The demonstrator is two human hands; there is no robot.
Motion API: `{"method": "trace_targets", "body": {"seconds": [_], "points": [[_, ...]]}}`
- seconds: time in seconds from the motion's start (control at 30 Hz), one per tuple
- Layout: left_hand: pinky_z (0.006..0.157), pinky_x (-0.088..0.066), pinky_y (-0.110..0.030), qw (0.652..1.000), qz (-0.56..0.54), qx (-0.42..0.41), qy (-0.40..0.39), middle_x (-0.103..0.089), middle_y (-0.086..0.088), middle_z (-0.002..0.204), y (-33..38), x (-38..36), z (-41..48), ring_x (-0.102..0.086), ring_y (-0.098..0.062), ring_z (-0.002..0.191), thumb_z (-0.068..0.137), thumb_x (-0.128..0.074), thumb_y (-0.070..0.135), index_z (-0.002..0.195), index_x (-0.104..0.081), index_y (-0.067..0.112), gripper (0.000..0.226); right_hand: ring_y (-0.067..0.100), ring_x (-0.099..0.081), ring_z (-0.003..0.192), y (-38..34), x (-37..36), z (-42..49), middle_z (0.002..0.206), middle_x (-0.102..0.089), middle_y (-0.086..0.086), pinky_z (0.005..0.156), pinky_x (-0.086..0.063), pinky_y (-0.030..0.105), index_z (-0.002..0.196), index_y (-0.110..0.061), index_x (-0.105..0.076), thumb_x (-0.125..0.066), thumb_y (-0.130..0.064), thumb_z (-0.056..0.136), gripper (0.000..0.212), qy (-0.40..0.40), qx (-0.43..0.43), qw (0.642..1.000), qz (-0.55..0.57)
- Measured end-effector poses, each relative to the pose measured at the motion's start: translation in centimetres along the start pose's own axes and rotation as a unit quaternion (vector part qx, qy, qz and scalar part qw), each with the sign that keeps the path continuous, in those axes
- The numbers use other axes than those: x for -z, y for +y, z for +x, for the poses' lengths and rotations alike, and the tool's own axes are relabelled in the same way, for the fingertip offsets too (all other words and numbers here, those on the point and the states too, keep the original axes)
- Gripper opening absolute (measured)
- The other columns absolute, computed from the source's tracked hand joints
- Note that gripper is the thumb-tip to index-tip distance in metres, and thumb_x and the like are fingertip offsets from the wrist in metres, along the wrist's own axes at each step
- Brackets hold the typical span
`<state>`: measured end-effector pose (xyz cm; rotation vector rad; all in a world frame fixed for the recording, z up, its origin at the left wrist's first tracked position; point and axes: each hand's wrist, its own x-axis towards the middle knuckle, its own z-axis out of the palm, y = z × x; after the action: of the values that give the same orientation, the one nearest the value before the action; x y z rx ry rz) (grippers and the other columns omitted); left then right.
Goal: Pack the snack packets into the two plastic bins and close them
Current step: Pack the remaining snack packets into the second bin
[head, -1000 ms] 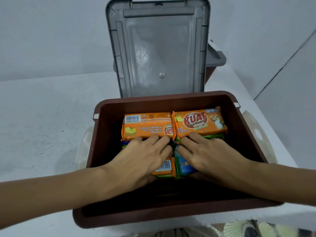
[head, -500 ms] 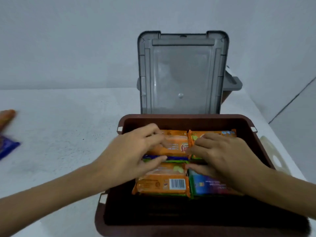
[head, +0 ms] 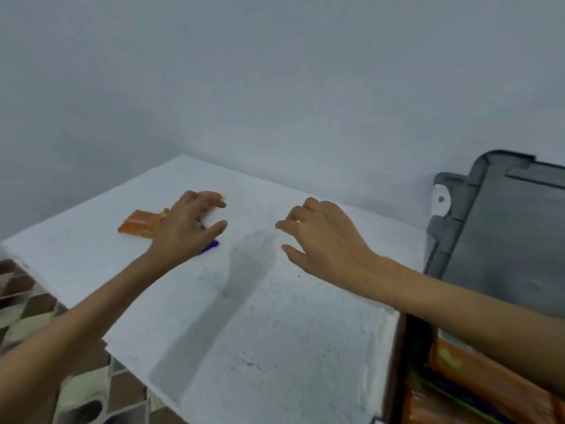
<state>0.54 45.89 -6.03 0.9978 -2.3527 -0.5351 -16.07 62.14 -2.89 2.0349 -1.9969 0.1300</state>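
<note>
The left hand (head: 186,228) is hovering, fingers spread and empty, over an orange snack packet (head: 139,225) and a blue packet (head: 211,246) near the worktop's (head: 275,332) far edge. The right hand (head: 324,240) is reaching beside it, equally empty. A hasty grab is risking knocking a slick packet off that edge (the brown bin (head: 397,362) is sitting well apart)

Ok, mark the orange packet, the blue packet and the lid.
orange packet (head: 139,227), head view, middle of its top face.
blue packet (head: 211,245), head view, its one exposed end.
lid (head: 504,249), head view, inner panel of the raised lid.
</note>
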Motion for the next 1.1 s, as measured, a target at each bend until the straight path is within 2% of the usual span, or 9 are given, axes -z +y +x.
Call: {"method": "trace_targets", "body": {"seconds": [0.17,0.3,0.37,0.43,0.53,0.7,0.8,0.9,1.1], "points": [[0.083,-0.04,-0.028,0.991,-0.001,0.106,0.084,-0.056,-0.007,0.118,-10.1,1.1,1.7,-0.057,-0.024,0.106,0.081,-0.068,0.028,0.112,-0.061,0.015,0.034,0.026,-0.041,0.12,-4.1,-5.9,8.8,0.13,-0.049,0.009,0.095,-0.035,0.038,0.129,-0.012,-0.046,-0.045,-0.032,0.094,0.041,-0.047,0.022,0.998,0.018],[0.1,-0.03,-0.03,0.997,0.009,0.071,-0.036,-0.052,-0.003,0.131,-14.2,1.0,3.1,-0.042,-0.021,0.125,0.057,-0.049,0.08,0.131,-0.048,0.02,0.095,0.029,-0.039,0.122,-6.8,-10.7,14.3,0.128,-0.047,0.013,0.089,-0.04,0.038,0.128,-0.007,-0.041,-0.053,-0.044,0.088,0.056,-0.118,-0.033,0.986,0.114],[0.109,-0.022,-0.035,0.989,0.049,0.038,-0.135,-0.041,-0.001,0.144,-15.5,0.7,4.0,-0.026,-0.021,0.138,0.049,-0.049,0.089,0.141,-0.034,0.025,0.113,0.029,-0.036,0.124,-7.7,-13.0,15.8,0.129,-0.044,0.014,0.091,-0.039,0.04,0.125,-0.007,-0.041,-0.057,-0.053,0.082,0.065,-0.157,-0.09,0.968,0.173],[0.113,-0.02,-0.039,0.973,0.118,-0.003,-0.196,-0.034,0.0,0.149,-16.4,0.3,4.8,-0.018,-0.022,0.143,0.063,-0.066,0.068,0.143,-0.029,0.028,0.096,0.029,-0.032,0.128,-8.2,-14.9,16.6,0.133,-0.04,0.013,0.098,-0.036,0.043,0.129,-0.009,-0.039,-0.059,-0.061,0.077,0.077,-0.179,-0.132,0.956,0.192],[0.111,-0.026,-0.036,0.963,0.158,-0.046,-0.215,-0.035,0.001,0.148,-17.1,0.3,5.9,-0.03,-0.021,0.137,0.078,-0.07,0.04,0.14,-0.037,0.027,0.072,0.028,-0.032,0.128,-8.7,-16.3,17.0,0.133,-0.039,0.011,0.103,-0.031,0.045,0.129,-0.013,-0.04,-0.06,-0.069,0.07,0.084,-0.169,-0.153,0.956,0.188],[0.109,-0.025,-0.035,0.922,0.288,-0.082,-0.246,-0.03,0.003,0.151,-16.7,0.9,7.2,-0.025,-0.019,0.14,0.084,-0.065,0.013,0.144,-0.029,0.03,0.071,0.029,-0.032,0.127,-9.8,-16.5,17.2,0.132,-0.039,0.01,0.105,-0.028,0.046,0.128,-0.013,-0.044,-0.06,-0.067,0.071,0.08,-0.147,-0.187,0.95,0.201],[0.11,-0.023,-0.037,0.904,0.313,-0.09,-0.278,-0.028,0.002,0.152,-15.5,0.9,7.9,-0.022,-0.018,0.142,0.084,-0.064,0.012,0.144,-0.026,0.031,0.073,0.028,-0.033,0.126,-10.0,-16.3,16.9,0.131,-0.039,0.01,0.103,-0.03,0.043,0.127,-0.013,-0.043,-0.063,-0.056,0.074,0.071,-0.141,-0.205,0.941,0.228],[0.103,-0.032,-0.037,0.9,0.303,-0.092,-0.299,-0.042,-0.001,0.14,-14.4,1.0,8.3,-0.036,-0.021,0.13,0.078,-0.072,0.023,0.138,-0.035,0.029,0.071,0.028,-0.034,0.125,-8.6,-15.9,15.6,0.13,-0.039,0.011,0.103,-0.031,0.042,0.127,-0.014,-0.043,-0.064,-0.05,0.076,0.066,-0.157,-0.191,0.943,0.224],[0.084,-0.043,-0.029,0.915,0.243,-0.062,-0.315,-0.046,0.0,0.123,-14.7,0.8,6.9,-0.047,-0.016,0.105,0.068,-0.079,0.036,0.124,-0.04,0.026,0.07,0.028,-0.034,0.13,-5.1,-13.5,11.8,0.138,-0.035,0.013,0.11,-0.021,0.05,0.135,-0.011,-0.033,-0.057,-0.051,0.082,0.071,-0.283,-0.091,0.953,0.065]]}}
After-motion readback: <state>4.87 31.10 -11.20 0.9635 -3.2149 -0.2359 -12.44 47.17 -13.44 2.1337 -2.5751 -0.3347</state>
